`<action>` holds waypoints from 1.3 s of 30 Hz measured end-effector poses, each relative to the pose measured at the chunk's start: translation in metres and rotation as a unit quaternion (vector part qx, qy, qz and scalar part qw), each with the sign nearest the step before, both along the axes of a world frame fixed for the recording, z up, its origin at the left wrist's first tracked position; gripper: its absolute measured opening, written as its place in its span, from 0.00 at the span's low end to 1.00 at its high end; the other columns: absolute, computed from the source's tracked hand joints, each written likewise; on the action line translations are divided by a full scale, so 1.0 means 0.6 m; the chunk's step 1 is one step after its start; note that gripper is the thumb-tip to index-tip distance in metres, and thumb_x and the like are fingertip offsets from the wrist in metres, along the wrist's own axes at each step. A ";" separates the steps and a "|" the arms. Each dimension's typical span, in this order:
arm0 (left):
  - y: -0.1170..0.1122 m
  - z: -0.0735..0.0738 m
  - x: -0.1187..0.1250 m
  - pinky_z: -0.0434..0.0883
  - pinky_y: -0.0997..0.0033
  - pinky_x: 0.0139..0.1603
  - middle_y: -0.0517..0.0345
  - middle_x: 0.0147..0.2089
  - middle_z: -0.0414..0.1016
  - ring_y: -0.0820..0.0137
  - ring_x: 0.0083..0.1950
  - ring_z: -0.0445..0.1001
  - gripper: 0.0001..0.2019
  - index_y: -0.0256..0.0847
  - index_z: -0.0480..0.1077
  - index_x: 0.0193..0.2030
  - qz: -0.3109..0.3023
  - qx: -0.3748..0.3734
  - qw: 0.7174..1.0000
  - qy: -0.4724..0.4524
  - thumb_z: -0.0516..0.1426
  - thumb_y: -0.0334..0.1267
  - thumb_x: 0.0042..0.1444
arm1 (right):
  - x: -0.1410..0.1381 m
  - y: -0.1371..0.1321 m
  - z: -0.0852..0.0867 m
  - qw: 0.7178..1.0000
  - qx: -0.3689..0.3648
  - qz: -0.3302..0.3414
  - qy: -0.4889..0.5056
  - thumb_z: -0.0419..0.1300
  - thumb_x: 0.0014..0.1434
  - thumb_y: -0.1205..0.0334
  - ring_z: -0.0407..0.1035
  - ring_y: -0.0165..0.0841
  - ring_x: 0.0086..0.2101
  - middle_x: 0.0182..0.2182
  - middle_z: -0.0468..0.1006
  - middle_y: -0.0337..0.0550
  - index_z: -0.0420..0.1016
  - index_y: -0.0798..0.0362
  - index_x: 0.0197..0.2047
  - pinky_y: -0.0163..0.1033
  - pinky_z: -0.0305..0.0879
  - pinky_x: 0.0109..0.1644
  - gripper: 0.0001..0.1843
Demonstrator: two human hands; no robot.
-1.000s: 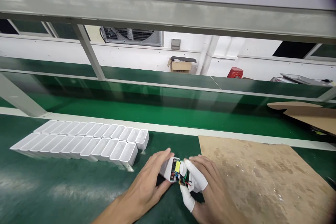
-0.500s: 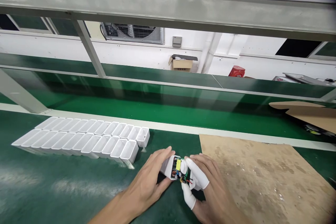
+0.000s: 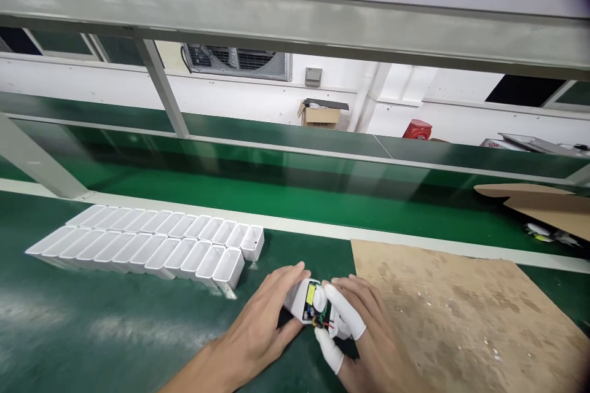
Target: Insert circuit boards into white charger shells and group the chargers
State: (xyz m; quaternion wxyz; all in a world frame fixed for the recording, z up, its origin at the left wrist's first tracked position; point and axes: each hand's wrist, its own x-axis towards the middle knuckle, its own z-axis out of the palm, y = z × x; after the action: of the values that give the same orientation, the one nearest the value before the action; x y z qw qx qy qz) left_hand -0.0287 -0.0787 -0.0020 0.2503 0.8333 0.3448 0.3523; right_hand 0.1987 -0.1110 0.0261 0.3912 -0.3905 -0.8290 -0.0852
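Observation:
Low in the middle of the view, my left hand wraps around a small white plastic housing lying on the green work surface. A circuit board with a yellow part and red and black wires sits in the housing's open end. My right hand, with white finger cots on thumb and forefinger, pinches that board at the opening.
Two rows of several empty white housings stand to the left. A brown board covers the surface on the right. A green conveyor belt runs behind, with cardboard at its far right. A grey beam crosses overhead.
Both hands and the housing stay in nearly the same spot. The right fingers have shifted slightly on the circuit board. The view has drifted a little.

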 end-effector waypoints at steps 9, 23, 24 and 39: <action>-0.007 0.015 -0.002 0.73 0.51 0.71 0.46 0.73 0.65 0.56 0.70 0.71 0.45 0.53 0.37 0.80 -0.084 -0.090 0.992 0.009 0.56 0.27 0.64 | 0.020 -0.003 -0.012 0.988 -0.091 0.046 0.114 0.50 0.76 0.65 0.75 0.38 0.56 0.56 0.78 0.57 0.68 0.57 0.65 0.40 0.79 0.58 0.19; -0.020 0.010 -0.014 0.69 0.44 0.71 0.43 0.75 0.64 0.53 0.71 0.69 0.47 0.52 0.26 0.80 -0.017 -0.151 0.986 -0.066 0.59 0.44 0.70 | -0.018 0.004 -0.025 0.990 -0.082 0.112 0.035 0.50 0.72 0.73 0.80 0.35 0.48 0.53 0.78 0.54 0.67 0.54 0.65 0.35 0.80 0.52 0.21; -0.020 0.011 -0.016 0.68 0.42 0.71 0.42 0.76 0.61 0.52 0.72 0.68 0.50 0.52 0.23 0.80 -0.019 -0.152 0.986 -0.069 0.60 0.45 0.69 | -0.020 0.003 -0.016 0.990 -0.076 0.110 0.038 0.51 0.72 0.73 0.80 0.34 0.45 0.52 0.78 0.53 0.68 0.53 0.64 0.33 0.80 0.50 0.21; -0.015 0.015 -0.009 0.68 0.47 0.70 0.52 0.70 0.69 0.57 0.68 0.71 0.29 0.60 0.41 0.78 0.069 -0.214 0.966 -0.128 0.47 0.53 0.76 | -0.013 0.016 -0.038 0.976 -0.141 0.153 0.062 0.52 0.67 0.79 0.73 0.36 0.44 0.50 0.70 0.54 0.66 0.53 0.67 0.40 0.80 0.46 0.28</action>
State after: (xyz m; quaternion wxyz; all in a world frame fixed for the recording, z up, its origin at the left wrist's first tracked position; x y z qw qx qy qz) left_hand -0.0340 -0.0880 0.0073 0.4401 0.6826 0.4337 0.3902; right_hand 0.1908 -0.1012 0.0035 0.3916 -0.3148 -0.8565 0.1179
